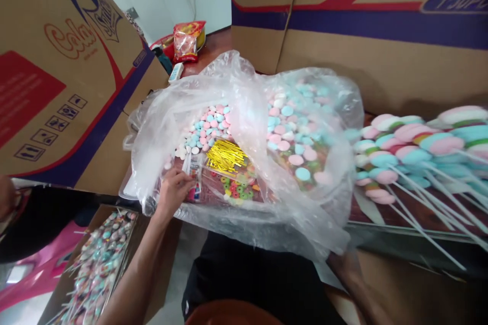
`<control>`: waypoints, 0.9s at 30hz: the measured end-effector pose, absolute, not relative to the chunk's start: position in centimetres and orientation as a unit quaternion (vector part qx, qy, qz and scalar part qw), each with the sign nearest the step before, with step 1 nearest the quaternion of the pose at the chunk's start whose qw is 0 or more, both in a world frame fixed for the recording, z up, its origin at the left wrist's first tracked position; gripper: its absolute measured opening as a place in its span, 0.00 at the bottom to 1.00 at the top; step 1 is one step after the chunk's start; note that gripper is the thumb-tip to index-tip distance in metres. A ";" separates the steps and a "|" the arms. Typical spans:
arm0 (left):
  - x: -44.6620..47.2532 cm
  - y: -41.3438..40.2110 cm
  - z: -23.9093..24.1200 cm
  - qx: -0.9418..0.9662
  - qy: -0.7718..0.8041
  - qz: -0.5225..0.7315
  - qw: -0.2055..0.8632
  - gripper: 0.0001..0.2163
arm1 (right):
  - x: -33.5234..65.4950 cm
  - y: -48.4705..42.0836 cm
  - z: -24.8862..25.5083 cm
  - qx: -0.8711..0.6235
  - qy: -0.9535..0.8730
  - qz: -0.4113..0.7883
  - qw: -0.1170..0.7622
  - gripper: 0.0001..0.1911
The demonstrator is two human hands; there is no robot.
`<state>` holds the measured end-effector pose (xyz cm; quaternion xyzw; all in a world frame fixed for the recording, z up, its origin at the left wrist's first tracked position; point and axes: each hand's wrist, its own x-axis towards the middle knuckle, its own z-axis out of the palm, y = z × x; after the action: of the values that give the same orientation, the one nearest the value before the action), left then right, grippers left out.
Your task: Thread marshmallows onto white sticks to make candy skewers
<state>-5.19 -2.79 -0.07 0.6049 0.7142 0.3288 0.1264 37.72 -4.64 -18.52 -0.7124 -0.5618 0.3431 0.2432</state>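
My left hand (175, 190) is at the table's near left, its fingers pinched together on the edge of a small printed plastic bag (197, 179). Just beyond the fingertips lie short white strips. My right hand (339, 264) is low at the right, blurred, by the edge of a large clear plastic sheet (244, 111); its fingers are hidden. Pink, blue and white round candies (213, 122) are spread at the left and under the sheet. Gold twist ties (225, 156) sit in a heap, with colourful ring candies (240, 190) nearer me.
At the right, marshmallow lollipops (412, 147) lie with white sticks over the table edge. Below left, a carton holds wrapped candy sticks (101, 259). Large cardboard boxes (61, 76) stand left and behind. A red snack packet (186, 43) is at the back; another person's hand (6, 198) is far left.
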 end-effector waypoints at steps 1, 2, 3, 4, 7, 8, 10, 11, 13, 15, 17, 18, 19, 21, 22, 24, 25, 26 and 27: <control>-5.4 -2.7 -0.3 0.587 0.723 0.343 0.127 0.04 | 38.1 -5.4 -18.3 -0.712 -0.560 0.353 0.233 0.12; -5.5 -2.7 -0.4 0.563 0.732 0.358 0.133 0.04 | 38.5 -6.2 -18.0 -0.713 -0.555 0.366 0.222 0.12; -5.5 -2.6 -0.5 0.538 0.741 0.374 0.145 0.05 | 38.9 -7.1 -17.5 -0.717 -0.549 0.374 0.214 0.13; -5.6 -2.5 -0.4 0.514 0.747 0.392 0.158 0.06 | 39.2 -7.9 -16.7 -0.723 -0.543 0.374 0.207 0.16; -5.0 -2.4 0.4 0.467 0.742 0.452 0.163 0.08 | 39.1 -9.8 -12.8 -0.742 -0.541 0.350 0.183 0.21; -4.5 -2.5 0.8 0.466 0.736 0.468 0.149 0.08 | 38.5 -10.3 -10.9 -0.738 -0.547 0.357 0.171 0.20; -2.9 -2.9 1.7 0.486 0.719 0.485 0.106 0.08 | 36.1 -10.8 -6.6 -0.662 -0.569 0.451 0.186 0.18; -1.8 -3.3 2.0 0.506 0.707 0.488 0.081 0.07 | 34.3 -10.9 -4.5 -0.609 -0.571 0.505 0.219 0.18; 0.9 -4.2 2.5 0.556 0.669 0.492 0.039 0.06 | 29.8 -10.5 -0.7 -0.504 -0.549 0.612 0.264 0.17; 3.7 -5.2 2.5 0.596 0.625 0.504 0.015 0.05 | 25.1 -9.6 1.6 -0.455 -0.493 0.647 0.362 0.16; 6.1 -6.1 2.4 0.620 0.596 0.511 0.014 0.05 | 21.2 -8.3 2.3 -0.433 -0.441 0.654 0.437 0.16; 7.0 -6.6 2.2 0.616 0.592 0.519 0.023 0.06 | 19.8 -7.8 2.2 -0.420 -0.414 0.658 0.468 0.14; 7.8 -7.0 2.1 0.601 0.597 0.530 0.038 0.06 | 18.9 -7.3 1.9 -0.416 -0.378 0.656 0.503 0.13; 8.6 -7.8 1.9 0.520 0.625 0.575 0.090 0.07 | 18.0 -6.8 1.2 -0.424 -0.321 0.651 0.541 0.12; 8.9 -8.2 1.8 0.464 0.637 0.602 0.133 0.07 | 18.1 -6.6 0.9 -0.434 -0.304 0.648 0.547 0.12; 9.2 -8.9 1.7 0.350 0.628 0.636 0.281 0.10 | 18.6 -6.6 0.6 -0.449 -0.304 0.644 0.540 0.12; 9.3 -9.2 1.6 0.296 0.601 0.637 0.382 0.13 | 19.0 -6.7 0.6 -0.449 -0.315 0.643 0.534 0.12; 9.4 -9.3 1.6 0.244 0.560 0.624 0.487 0.16 | 19.4 -6.7 0.6 -0.445 -0.330 0.643 0.528 0.11; 9.5 -9.4 1.6 0.198 0.511 0.604 0.578 0.19 | 19.8 -6.7 0.8 -0.439 -0.346 0.643 0.523 0.11</control>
<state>9.52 -9.39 1.62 0.1985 0.5114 0.6042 0.5780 19.82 -6.68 0.77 -0.4385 -0.3463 0.6433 0.5234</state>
